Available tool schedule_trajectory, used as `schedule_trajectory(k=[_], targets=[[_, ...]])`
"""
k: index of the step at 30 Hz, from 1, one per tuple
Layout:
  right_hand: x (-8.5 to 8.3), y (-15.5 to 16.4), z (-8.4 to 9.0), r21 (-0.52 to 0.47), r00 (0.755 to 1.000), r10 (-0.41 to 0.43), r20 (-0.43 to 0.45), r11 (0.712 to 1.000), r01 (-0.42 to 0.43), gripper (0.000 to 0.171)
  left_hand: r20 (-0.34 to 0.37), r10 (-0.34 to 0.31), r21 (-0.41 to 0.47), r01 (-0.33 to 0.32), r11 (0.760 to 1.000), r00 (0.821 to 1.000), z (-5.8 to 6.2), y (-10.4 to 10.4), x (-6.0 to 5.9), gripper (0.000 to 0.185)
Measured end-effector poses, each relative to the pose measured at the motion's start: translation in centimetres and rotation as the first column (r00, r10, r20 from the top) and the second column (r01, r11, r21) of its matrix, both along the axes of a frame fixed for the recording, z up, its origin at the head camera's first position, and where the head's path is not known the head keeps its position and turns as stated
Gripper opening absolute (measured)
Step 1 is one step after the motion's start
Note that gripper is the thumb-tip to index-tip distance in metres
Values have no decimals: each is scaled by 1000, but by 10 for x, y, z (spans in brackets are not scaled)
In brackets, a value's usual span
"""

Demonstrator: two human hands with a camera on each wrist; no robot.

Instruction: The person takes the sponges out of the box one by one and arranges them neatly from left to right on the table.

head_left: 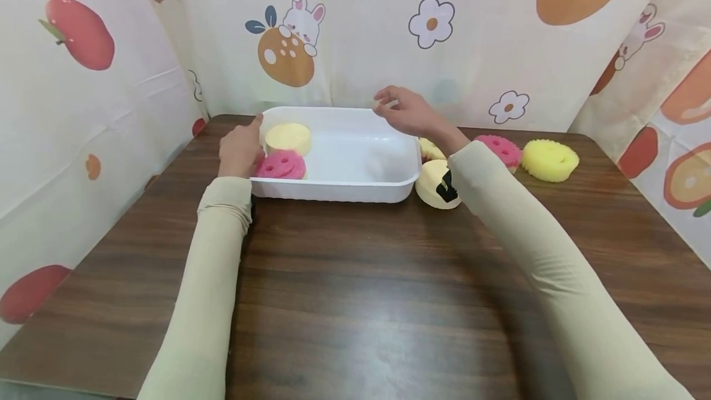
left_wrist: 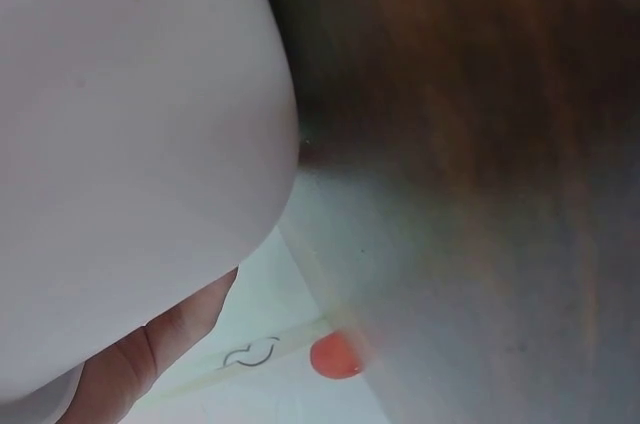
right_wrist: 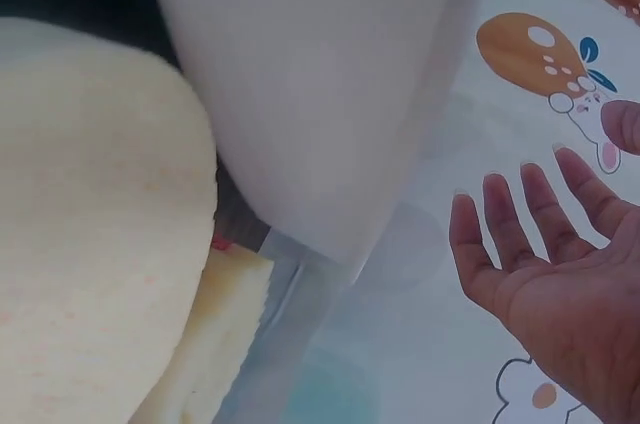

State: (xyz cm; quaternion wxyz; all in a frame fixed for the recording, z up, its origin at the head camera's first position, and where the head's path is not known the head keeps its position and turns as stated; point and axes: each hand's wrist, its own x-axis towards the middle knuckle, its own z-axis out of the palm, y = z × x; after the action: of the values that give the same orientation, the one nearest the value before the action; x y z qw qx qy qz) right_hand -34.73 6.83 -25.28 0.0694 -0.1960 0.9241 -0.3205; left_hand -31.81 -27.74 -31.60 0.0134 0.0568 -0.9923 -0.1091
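A white rectangular tray [head_left: 355, 192] stands at the back of the table. Inside its left end lie a pale yellow round sponge [head_left: 288, 138] and a pink smiley-face sponge [head_left: 282, 165]. My left hand [head_left: 240, 148] holds the tray's left rim beside them; a finger shows outside the wall in the left wrist view. Over the tray's back right corner hovers my right hand [head_left: 408, 110], its fingers loosely spread and holding nothing. Just right of the tray are a pale yellow round sponge [head_left: 430, 184] and another yellowish piece [head_left: 430, 149], partly hidden by the right forearm.
Farther right on the brown table [head_left: 355, 289] sit a pink sponge [head_left: 500, 150], partly behind the right sleeve, and a bright yellow scalloped sponge [head_left: 550, 160]. A fruit-and-rabbit printed curtain [head_left: 372, 36] hangs behind the table and along both sides.
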Motion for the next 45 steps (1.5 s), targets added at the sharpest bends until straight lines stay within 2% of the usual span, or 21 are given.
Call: schedule_trajectory(k=[6,18,27,38,45], targets=[[-2,-7,5,-3,1000,-2,4,1000,2,53,6,4,-6,-4,1000,1000,1,-1,4,84],[0,-11,14,-63,1000,-9,-24,998,7,52,1,-4,-12,4,1000,1000,2,-2,2,83],[-3,-19,19,-32,1000,-7,-10,999,6,53,3,1,-13,-1,1000,1000,2,-1,2,84],[-7,-29,21,-22,999,27,-36,999,-28,51,0,4,-7,-4,1000,1000,-4,-1,3,82],[-10,-35,25,-20,998,27,-49,999,-28,50,-25,7,-14,-8,1000,1000,-2,-1,2,82]])
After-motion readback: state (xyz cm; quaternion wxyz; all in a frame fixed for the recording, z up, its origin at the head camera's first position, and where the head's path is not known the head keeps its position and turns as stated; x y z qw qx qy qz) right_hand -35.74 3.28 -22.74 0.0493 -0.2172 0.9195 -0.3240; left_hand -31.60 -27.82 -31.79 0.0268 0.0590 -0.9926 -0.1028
